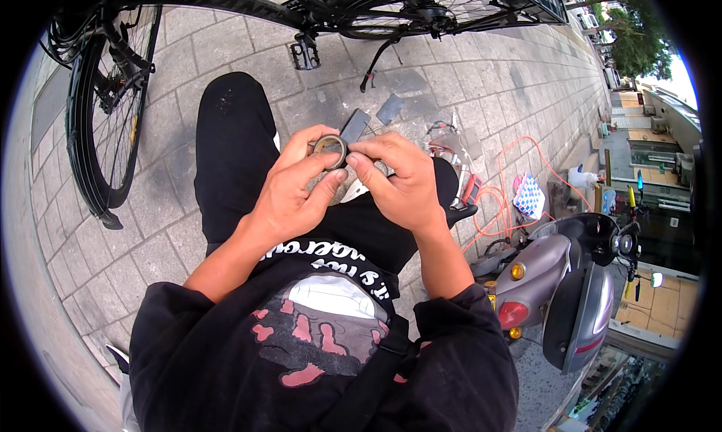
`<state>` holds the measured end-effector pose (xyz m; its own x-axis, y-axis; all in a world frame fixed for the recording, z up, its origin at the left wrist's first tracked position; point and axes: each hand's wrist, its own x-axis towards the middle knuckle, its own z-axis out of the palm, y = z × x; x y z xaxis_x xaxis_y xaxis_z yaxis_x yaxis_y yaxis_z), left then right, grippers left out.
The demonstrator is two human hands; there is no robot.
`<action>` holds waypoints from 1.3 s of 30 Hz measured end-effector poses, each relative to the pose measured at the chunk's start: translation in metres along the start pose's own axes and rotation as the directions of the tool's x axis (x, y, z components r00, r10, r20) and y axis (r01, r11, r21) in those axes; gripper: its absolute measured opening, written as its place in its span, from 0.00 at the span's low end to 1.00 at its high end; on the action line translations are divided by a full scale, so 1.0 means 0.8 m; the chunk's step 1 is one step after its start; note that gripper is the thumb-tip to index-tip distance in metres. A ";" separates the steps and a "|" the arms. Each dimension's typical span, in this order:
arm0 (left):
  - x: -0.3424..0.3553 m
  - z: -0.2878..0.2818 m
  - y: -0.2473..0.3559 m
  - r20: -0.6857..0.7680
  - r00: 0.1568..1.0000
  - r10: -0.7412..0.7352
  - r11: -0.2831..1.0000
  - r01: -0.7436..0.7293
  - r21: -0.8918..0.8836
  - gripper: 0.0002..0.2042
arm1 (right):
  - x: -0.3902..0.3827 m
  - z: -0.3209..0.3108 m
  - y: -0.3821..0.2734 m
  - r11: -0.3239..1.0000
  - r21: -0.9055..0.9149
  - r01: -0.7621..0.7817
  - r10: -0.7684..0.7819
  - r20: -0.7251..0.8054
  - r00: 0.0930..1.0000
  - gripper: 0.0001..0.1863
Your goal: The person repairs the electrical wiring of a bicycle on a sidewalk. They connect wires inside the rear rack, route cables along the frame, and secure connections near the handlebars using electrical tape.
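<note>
My left hand (289, 195) grips a small roll of black tape (344, 154) with a pale brown core, its open centre facing up. The thumb and fingers wrap round the roll's left and near sides. Against its right edge, my right hand (398, 180) is closed in a pinch of thumb and fingertips. Whether a loose tape end lies between those fingertips is hidden. Just beyond the hands, a dark grey rectangular block (355, 124) shows above the paving. A flat grey piece (390, 109) lies on the ground behind it.
A black bicycle (301, 15) stretches across the far side, its front wheel at left and kickstand (380, 63) down. To the right lie a clear plastic bag (455, 142), an orange hose (489, 206) and a blue-and-white checked packet (529, 197). A parked scooter (538, 274) stands at lower right.
</note>
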<state>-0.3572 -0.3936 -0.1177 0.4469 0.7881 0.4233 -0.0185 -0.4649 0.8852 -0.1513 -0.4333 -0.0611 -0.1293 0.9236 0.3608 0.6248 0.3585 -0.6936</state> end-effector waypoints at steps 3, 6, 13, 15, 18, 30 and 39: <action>-0.001 0.001 0.001 -0.002 0.999 -0.034 0.999 0.034 -0.013 0.12 | -0.006 0.007 0.002 0.997 -0.075 -0.020 0.020 -0.003 1.000 0.09; -0.002 0.002 -0.001 0.021 0.999 -0.048 0.997 0.049 -0.056 0.11 | -0.003 0.006 0.001 0.989 -0.002 -0.150 0.150 0.039 0.988 0.06; 0.005 -0.022 -0.005 0.336 0.894 -0.297 0.827 0.417 -0.377 0.09 | 0.005 -0.008 0.030 0.328 0.573 -0.751 0.541 0.539 0.646 0.08; 0.005 -0.030 -0.013 0.427 0.841 -0.333 0.702 0.523 -0.482 0.08 | 0.004 -0.007 0.036 0.197 0.602 -0.774 0.515 0.608 0.604 0.06; 0.001 -0.032 -0.036 0.506 0.837 -0.211 0.664 0.502 -0.554 0.14 | 0.003 -0.012 0.042 0.033 0.598 -0.801 0.466 0.699 0.542 0.07; -0.018 -0.018 -0.063 0.474 0.864 -0.168 0.202 0.501 -0.842 0.16 | -0.003 0.023 0.089 -0.030 0.828 -0.560 0.277 0.546 0.791 0.16; -0.020 -0.003 -0.050 0.380 0.863 -0.333 0.267 0.472 -0.840 0.19 | -0.023 0.073 0.088 0.204 0.813 -0.545 0.262 0.490 0.831 0.22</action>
<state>-0.3657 -0.3867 -0.1597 0.7315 0.6818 -0.0026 -0.5451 0.5870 0.5986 -0.1498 -0.4172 -0.1530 -0.3212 0.9282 -0.1880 -0.4282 -0.3194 -0.8454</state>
